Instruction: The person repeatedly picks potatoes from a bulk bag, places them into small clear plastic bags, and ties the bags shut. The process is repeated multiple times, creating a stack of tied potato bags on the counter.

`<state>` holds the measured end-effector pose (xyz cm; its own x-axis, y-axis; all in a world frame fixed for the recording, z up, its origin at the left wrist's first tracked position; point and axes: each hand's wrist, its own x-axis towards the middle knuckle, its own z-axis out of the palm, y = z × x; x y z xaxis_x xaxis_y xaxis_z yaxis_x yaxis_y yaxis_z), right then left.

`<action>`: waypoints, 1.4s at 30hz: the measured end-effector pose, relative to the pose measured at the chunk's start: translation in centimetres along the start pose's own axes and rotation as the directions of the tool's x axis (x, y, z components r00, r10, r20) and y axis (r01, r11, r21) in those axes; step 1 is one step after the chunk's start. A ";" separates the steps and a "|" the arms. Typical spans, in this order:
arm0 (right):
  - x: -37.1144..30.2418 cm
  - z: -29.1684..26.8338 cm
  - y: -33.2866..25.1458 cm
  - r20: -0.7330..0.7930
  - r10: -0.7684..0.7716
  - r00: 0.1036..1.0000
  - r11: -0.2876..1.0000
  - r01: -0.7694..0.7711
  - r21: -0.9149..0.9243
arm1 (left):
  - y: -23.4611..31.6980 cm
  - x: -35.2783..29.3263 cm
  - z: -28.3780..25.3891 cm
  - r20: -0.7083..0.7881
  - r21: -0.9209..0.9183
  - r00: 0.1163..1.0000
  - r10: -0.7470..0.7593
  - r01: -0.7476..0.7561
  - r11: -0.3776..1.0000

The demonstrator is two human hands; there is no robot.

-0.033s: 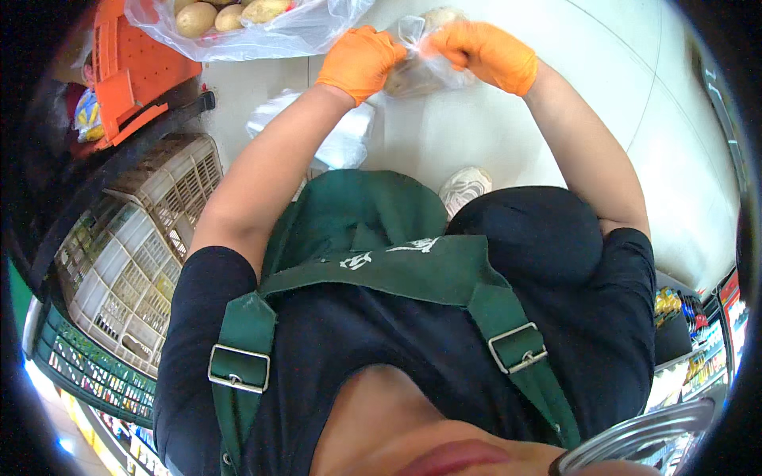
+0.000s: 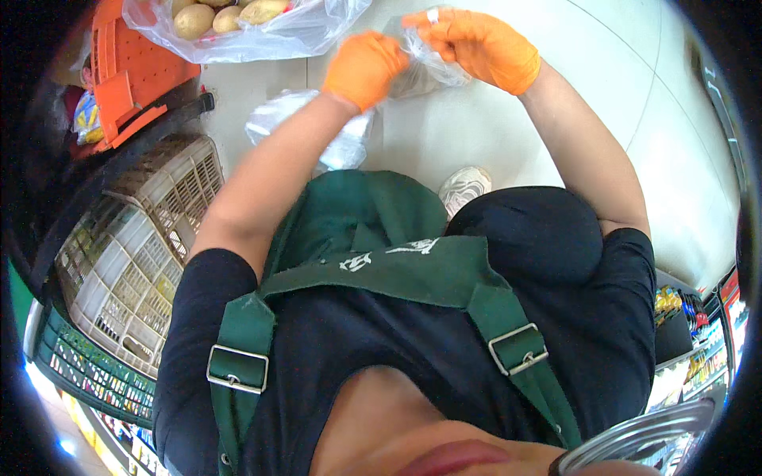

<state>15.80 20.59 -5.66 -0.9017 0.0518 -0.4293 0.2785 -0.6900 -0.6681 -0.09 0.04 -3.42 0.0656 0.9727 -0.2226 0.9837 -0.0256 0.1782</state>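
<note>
My left hand [image 2: 363, 71], in an orange glove, is closed at the left side of a clear plastic bag [image 2: 435, 73]; its fingertips are slightly blurred. Opposite it, my right hand [image 2: 488, 51], gloved the same way, pinches the gathered film of this bag. A small white spot [image 2: 432, 15] shows at the right hand's fingers; I cannot tell what it is. Something brownish shows dimly through the film. Just left of the hands lies a large, open, clear bag [image 2: 262, 49] with several potatoes [image 2: 194, 21] in it.
A pile of clear plastic bags [image 2: 345, 139] lies on the pale tiled floor [image 2: 587, 103] below my left forearm. To the left stand an orange crate [image 2: 147, 75], a dirty white crate [image 2: 119, 278] and a green basket [image 2: 87, 373]. Stocked shelves [image 2: 698, 349] are at the lower right.
My left hand has shifted slightly right and down. The right hand's fingers have risen and reach farther left, over the bag's gathered top. The potato bag stays in place.
</note>
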 end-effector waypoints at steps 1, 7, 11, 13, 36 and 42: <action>0.9 -0.8 0.3 -0.070 -0.062 0.996 0.982 0.074 0.172 | 2.1 -0.6 1.0 -0.022 -0.074 1.000 -0.022 0.020 0.997; 3.5 -3.2 -1.0 -0.113 0.054 0.992 0.948 -0.016 0.317 | 4.0 -0.6 0.5 -0.208 -0.480 0.971 0.116 -0.205 0.853; 0.4 -1.1 -2.0 -0.223 0.149 0.963 0.950 -0.202 -0.239 | 2.9 2.1 -1.4 0.153 -0.972 0.956 -0.250 0.100 -0.212; -1.4 0.6 -2.0 -0.167 0.121 0.979 0.932 -0.169 -0.320 | 3.2 2.7 -1.7 0.270 -0.935 0.908 -0.321 0.167 -0.312; 0.6 -0.7 -2.4 -0.254 0.206 0.945 0.850 -0.044 0.525 | 5.4 0.5 -3.5 0.276 -0.230 0.955 0.111 -0.047 0.972; 1.9 -0.1 -8.0 -0.188 -0.003 0.982 0.979 -0.035 -0.200 | -7.1 -9.2 -11.9 0.214 -0.261 0.962 0.167 -0.108 0.959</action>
<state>11.86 26.24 -1.20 -0.8245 0.1886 -0.5334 0.3702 -0.5332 -0.7607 -9.62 -5.94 8.78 0.2633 0.8824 -0.3899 0.8926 -0.0695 0.4454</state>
